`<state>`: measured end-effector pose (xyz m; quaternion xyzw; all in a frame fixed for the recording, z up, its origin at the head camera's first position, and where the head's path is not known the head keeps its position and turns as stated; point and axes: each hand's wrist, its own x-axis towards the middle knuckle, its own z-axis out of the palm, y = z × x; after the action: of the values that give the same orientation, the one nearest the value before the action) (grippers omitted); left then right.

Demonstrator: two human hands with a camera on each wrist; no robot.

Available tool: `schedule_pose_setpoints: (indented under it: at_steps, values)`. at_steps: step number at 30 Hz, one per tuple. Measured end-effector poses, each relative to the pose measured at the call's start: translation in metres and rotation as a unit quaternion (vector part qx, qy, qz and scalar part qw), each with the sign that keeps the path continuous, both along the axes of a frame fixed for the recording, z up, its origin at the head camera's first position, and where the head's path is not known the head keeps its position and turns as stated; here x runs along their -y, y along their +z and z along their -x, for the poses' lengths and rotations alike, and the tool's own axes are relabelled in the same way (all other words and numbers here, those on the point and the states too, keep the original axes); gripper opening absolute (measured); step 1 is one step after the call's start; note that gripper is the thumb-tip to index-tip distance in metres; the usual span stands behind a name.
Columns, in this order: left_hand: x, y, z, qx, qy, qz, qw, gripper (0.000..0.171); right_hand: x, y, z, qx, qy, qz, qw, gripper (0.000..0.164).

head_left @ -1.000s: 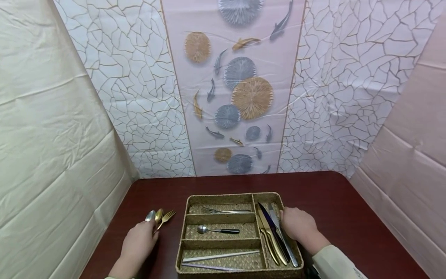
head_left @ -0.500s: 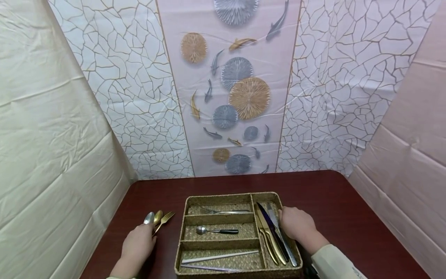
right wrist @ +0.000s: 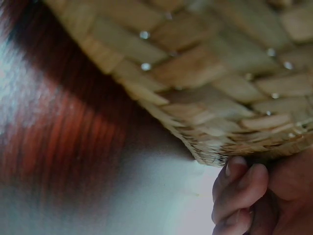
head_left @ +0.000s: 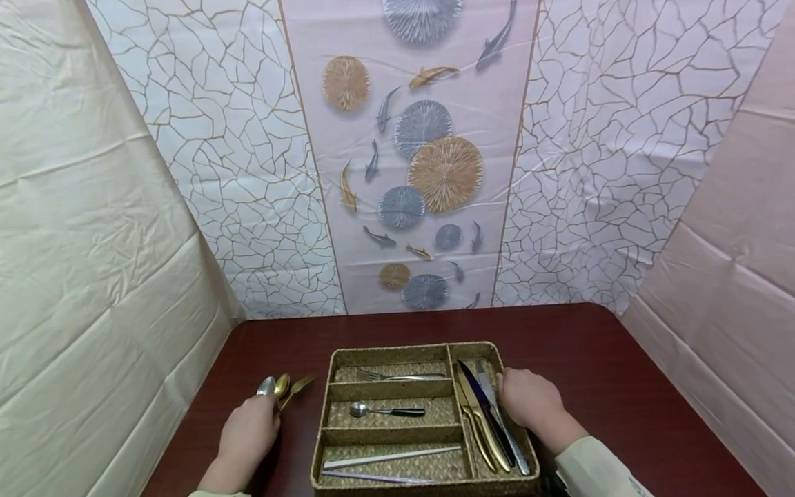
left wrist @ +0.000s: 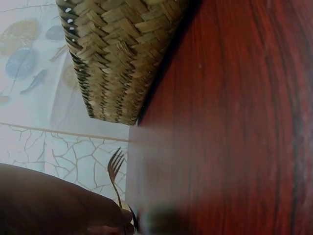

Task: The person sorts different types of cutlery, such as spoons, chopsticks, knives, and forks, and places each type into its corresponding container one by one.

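My left hand [head_left: 250, 429] holds a bunch of cutlery low over the table, left of a woven cutlery tray [head_left: 390, 431]. Out of its fingers stick a silver spoon [head_left: 266, 386], a gold spoon [head_left: 282, 384] and a gold fork [head_left: 297, 390]; their handles are hidden by the hand. In the left wrist view the gold fork [left wrist: 115, 166] points away with its tines up, beside the tray's woven outer wall [left wrist: 122, 58]. My right hand [head_left: 533, 400] grips the tray's right rim, and in the right wrist view its curled fingers [right wrist: 244, 188] show at the tray's wall.
In the tray's compartments lie a silver fork [head_left: 404, 377], a black-handled spoon [head_left: 391, 411], a pair of chopsticks [head_left: 391, 457] and several knives [head_left: 487, 421]. The dark red table [head_left: 596, 359] backs onto a patterned cloth [head_left: 298, 276], with plain cloth at both sides.
The gold fork shifts slightly in my left hand and is blurred now. My right hand stays at the tray's rim, and the tray's contents lie as before.
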<state>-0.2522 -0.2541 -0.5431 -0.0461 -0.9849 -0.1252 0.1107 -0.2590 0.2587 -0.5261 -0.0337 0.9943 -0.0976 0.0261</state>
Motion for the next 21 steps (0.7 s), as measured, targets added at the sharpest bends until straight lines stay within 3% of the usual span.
schedule_pose_setpoints:
  at_steps: [6,15,21]
  values:
    - [-0.011,0.009,-0.002,-0.036,-0.02,0.001,0.9991,0.009,-0.001,-0.001,0.001,-0.002,0.0,-0.002,1.0,0.036]
    - [-0.028,0.025,0.003,-0.099,-0.056,0.02,0.9933,0.018,-0.002,-0.002,0.001,-0.002,0.0,0.0,1.0,0.037]
    - [-0.028,0.032,0.001,-0.107,-0.055,0.013,0.9927,0.018,-0.001,-0.003,0.001,0.0,0.002,0.004,1.0,0.037]
